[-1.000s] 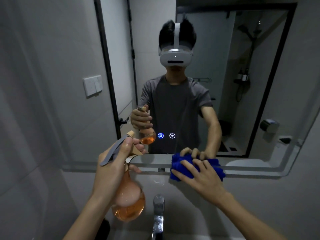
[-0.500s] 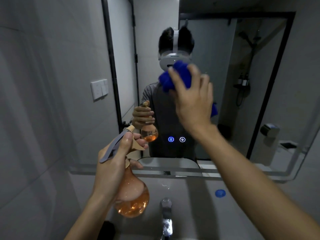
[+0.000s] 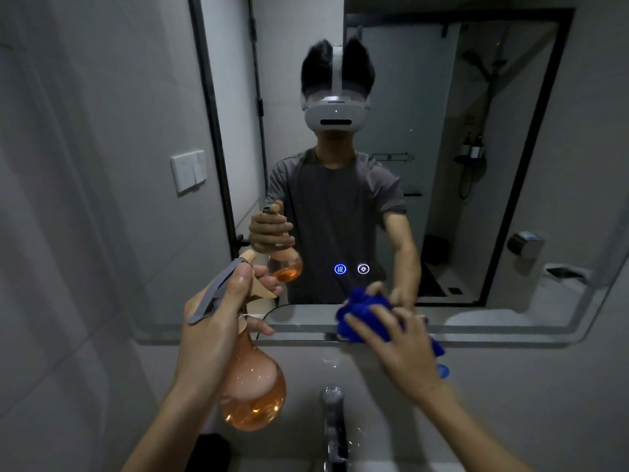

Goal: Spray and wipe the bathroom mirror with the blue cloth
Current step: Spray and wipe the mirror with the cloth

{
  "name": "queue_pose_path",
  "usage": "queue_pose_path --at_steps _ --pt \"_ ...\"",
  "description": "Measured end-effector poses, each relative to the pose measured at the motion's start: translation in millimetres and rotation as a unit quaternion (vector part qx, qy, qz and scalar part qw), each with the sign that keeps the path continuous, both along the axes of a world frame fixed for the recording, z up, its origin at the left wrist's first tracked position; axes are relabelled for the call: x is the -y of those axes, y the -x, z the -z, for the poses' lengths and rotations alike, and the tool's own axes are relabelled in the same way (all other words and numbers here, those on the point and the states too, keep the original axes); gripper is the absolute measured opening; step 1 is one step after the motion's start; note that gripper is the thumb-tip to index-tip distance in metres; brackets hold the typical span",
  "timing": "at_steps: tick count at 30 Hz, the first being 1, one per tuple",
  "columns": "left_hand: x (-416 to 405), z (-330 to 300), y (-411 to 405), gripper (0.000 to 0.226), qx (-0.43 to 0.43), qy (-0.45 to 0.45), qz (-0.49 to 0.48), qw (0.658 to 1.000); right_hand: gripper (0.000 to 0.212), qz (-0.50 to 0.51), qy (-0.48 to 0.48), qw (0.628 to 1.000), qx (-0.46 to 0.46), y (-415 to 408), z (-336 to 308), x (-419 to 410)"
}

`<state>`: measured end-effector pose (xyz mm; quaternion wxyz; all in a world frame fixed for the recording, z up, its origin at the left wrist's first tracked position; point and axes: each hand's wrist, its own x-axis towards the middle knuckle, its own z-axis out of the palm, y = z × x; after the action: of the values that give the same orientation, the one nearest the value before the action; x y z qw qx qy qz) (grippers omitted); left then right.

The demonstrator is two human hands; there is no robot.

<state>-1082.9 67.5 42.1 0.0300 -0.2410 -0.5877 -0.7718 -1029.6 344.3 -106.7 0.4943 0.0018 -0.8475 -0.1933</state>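
Observation:
The bathroom mirror (image 3: pixel 442 199) fills the wall ahead and reflects a person wearing a headset. My right hand (image 3: pixel 401 349) presses the bunched blue cloth (image 3: pixel 364 311) against the mirror's bottom edge, fingers spread over it. My left hand (image 3: pixel 214 332) grips the neck of an orange round-bodied spray bottle (image 3: pixel 252 393), thumb along its grey trigger lever, nozzle aimed at the glass. The bottle hangs below and left of the cloth, in front of the mirror's lower left corner.
A chrome tap (image 3: pixel 333 420) rises from the basin below the mirror. Two lit touch buttons (image 3: pixel 351 269) glow on the glass. A white wall switch (image 3: pixel 189 170) is on the left wall. A small blue round thing (image 3: pixel 442 371) shows behind my right wrist.
My right hand swept the cloth from the bottom edge up to the headset's reflection, then back down to the bottom edge. The left hand and bottle stayed put.

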Motion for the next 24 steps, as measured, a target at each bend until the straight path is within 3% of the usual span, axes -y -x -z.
queue_pose_path --at_steps 3,7,11,16,19,24 --pt "-4 -1 -2 0.027 -0.002 0.001 0.008 1.000 0.066 0.020 0.097 0.993 -0.059 -30 -25 -55" --pt "-13 -3 -6 0.029 -0.008 0.010 0.028 1.000 0.053 0.020 0.213 0.973 -0.092 -36 -42 -66" --pt "-19 -1 -7 0.033 -0.009 0.022 0.040 0.999 0.060 -0.032 0.129 0.990 -0.052 6 -22 -11" --pt "-13 14 -9 0.024 0.013 0.028 0.021 0.999 0.036 -0.089 -0.006 0.995 0.032 59 -8 75" --pt "-8 18 -11 0.026 0.010 0.042 0.005 0.999 0.045 -0.093 -0.036 0.990 0.094 66 -12 86" --pt "-5 19 -12 0.026 0.026 0.038 -0.004 0.999 0.050 -0.062 -0.028 0.998 0.002 33 -8 29"
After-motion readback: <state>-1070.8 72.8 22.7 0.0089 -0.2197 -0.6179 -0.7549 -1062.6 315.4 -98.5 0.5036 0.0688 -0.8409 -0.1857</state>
